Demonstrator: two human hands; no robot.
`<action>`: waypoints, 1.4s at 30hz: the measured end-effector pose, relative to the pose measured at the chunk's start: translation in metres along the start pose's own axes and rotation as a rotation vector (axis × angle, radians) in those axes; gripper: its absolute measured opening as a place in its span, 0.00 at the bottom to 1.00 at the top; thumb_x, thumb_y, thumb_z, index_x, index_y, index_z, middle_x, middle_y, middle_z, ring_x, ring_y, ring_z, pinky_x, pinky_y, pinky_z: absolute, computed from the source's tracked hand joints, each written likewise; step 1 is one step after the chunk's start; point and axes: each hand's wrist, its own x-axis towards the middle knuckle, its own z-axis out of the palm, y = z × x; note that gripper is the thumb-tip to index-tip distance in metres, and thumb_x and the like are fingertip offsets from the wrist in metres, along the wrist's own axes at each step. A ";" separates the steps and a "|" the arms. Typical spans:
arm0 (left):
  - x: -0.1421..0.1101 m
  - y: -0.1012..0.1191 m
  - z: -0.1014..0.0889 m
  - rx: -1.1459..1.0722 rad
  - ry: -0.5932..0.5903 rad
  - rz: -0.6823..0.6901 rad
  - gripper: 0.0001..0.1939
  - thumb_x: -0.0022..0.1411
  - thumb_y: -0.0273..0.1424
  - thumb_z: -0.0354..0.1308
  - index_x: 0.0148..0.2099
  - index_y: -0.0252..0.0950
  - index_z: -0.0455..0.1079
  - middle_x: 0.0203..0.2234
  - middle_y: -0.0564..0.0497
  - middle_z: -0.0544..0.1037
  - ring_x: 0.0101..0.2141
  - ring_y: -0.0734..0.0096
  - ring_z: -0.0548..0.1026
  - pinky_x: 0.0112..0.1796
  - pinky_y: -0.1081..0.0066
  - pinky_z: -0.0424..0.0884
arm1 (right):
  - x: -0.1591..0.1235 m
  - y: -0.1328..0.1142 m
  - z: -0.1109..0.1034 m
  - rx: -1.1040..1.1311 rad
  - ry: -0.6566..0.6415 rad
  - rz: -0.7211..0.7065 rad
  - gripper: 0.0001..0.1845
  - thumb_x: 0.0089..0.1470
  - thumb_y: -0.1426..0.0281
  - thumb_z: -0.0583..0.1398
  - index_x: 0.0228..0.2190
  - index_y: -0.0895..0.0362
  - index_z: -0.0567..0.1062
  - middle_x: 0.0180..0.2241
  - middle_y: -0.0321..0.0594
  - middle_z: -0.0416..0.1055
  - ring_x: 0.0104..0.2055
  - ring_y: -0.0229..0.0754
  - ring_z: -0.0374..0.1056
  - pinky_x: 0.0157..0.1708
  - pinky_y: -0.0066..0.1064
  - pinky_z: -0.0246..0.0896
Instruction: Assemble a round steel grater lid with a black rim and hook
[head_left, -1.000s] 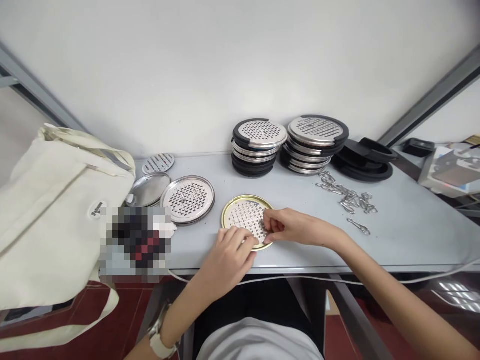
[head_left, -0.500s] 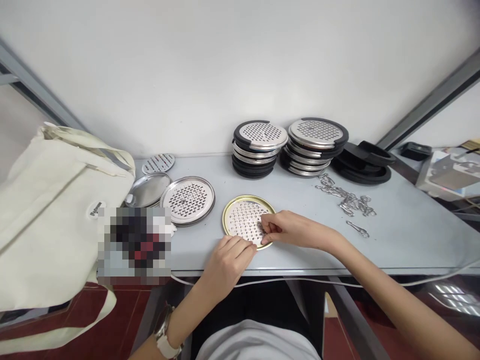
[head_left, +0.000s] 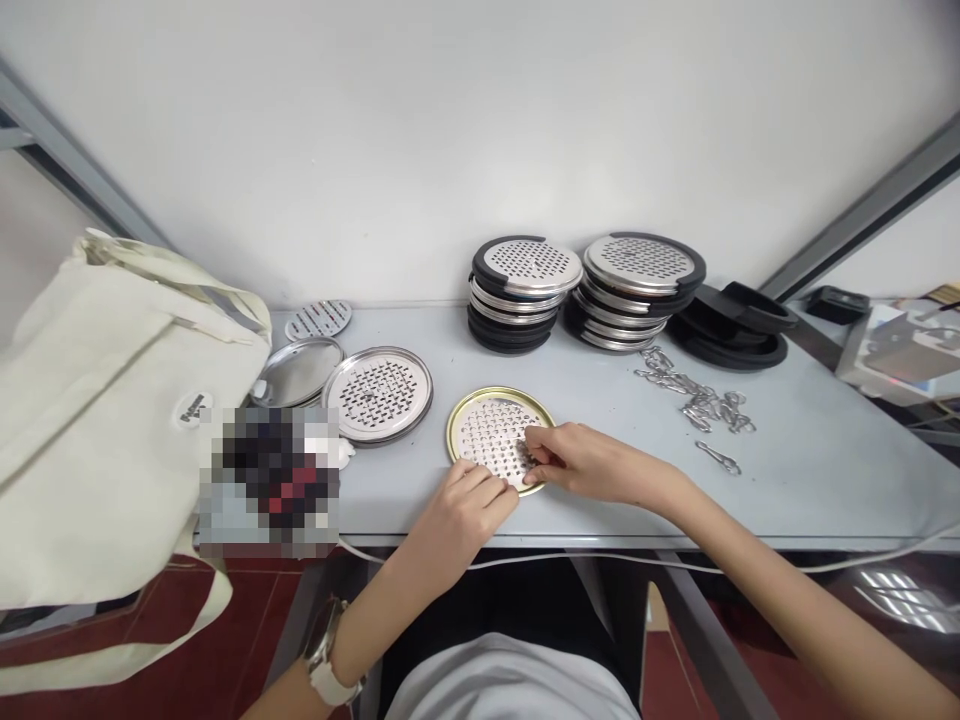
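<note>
A round perforated metal disc with a gold rim (head_left: 491, 432) lies flat on the grey table (head_left: 600, 420) in front of me. My right hand (head_left: 577, 462) rests on the disc's right edge, its fingers pinched together over the holes. What they pinch is too small to make out. My left hand (head_left: 461, 515) sits at the disc's near edge with curled fingers, the fingertips touching the rim. A watch is on my left wrist.
Two stacks of black-rimmed perforated discs (head_left: 525, 292) (head_left: 641, 285) stand at the back, black rings (head_left: 739, 320) beside them. Loose metal clips (head_left: 697, 400) lie to the right. Silver discs (head_left: 379, 392) and a cream bag (head_left: 97, 420) are at the left.
My left hand has slid back off the disc's surface to its near edge. The right hand stays pinched at the disc's right side. The view shifted slightly.
</note>
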 end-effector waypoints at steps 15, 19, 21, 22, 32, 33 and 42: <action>-0.001 -0.002 0.001 0.067 0.004 0.045 0.09 0.67 0.20 0.44 0.43 0.31 0.66 0.30 0.51 0.70 0.34 0.70 0.66 0.40 0.66 0.59 | 0.006 -0.012 -0.002 -0.081 -0.039 0.079 0.12 0.55 0.70 0.57 0.23 0.55 0.60 0.20 0.32 0.61 0.22 0.33 0.53 0.22 0.27 0.42; -0.002 -0.004 0.003 0.091 0.001 0.056 0.10 0.67 0.20 0.43 0.43 0.32 0.66 0.30 0.51 0.70 0.34 0.69 0.67 0.40 0.65 0.60 | 0.009 -0.009 -0.007 -0.030 -0.070 0.049 0.11 0.54 0.71 0.58 0.24 0.56 0.60 0.20 0.30 0.59 0.22 0.33 0.51 0.22 0.26 0.43; -0.002 -0.004 0.004 0.092 0.021 0.050 0.11 0.68 0.20 0.43 0.43 0.32 0.66 0.29 0.51 0.70 0.33 0.70 0.67 0.40 0.66 0.60 | 0.007 -0.008 -0.012 0.046 -0.099 0.002 0.10 0.54 0.69 0.58 0.25 0.56 0.62 0.20 0.29 0.59 0.23 0.33 0.51 0.22 0.25 0.44; -0.002 -0.004 0.005 0.089 0.041 0.046 0.11 0.68 0.20 0.43 0.43 0.33 0.66 0.29 0.51 0.70 0.33 0.70 0.67 0.40 0.66 0.60 | 0.005 -0.008 -0.014 0.094 -0.099 -0.027 0.09 0.55 0.68 0.58 0.26 0.56 0.63 0.20 0.29 0.59 0.23 0.33 0.51 0.22 0.25 0.46; -0.005 -0.002 0.011 0.038 0.101 0.006 0.11 0.69 0.21 0.44 0.43 0.33 0.67 0.31 0.51 0.72 0.35 0.71 0.70 0.40 0.67 0.61 | -0.042 -0.017 0.029 0.014 0.478 -0.227 0.14 0.63 0.68 0.50 0.42 0.54 0.75 0.41 0.47 0.70 0.44 0.46 0.64 0.44 0.40 0.63; -0.005 -0.002 0.011 0.039 0.099 0.007 0.11 0.69 0.21 0.44 0.44 0.33 0.67 0.31 0.51 0.72 0.35 0.71 0.70 0.40 0.67 0.61 | -0.044 -0.016 0.034 -0.009 0.488 -0.220 0.14 0.62 0.69 0.50 0.43 0.54 0.75 0.42 0.47 0.70 0.45 0.47 0.64 0.45 0.41 0.64; -0.005 -0.002 0.010 0.032 0.092 0.001 0.10 0.69 0.22 0.44 0.43 0.33 0.67 0.29 0.51 0.71 0.34 0.71 0.68 0.39 0.67 0.61 | -0.042 -0.015 0.043 -0.049 0.490 -0.239 0.14 0.62 0.71 0.51 0.43 0.55 0.75 0.42 0.47 0.70 0.48 0.48 0.62 0.48 0.43 0.62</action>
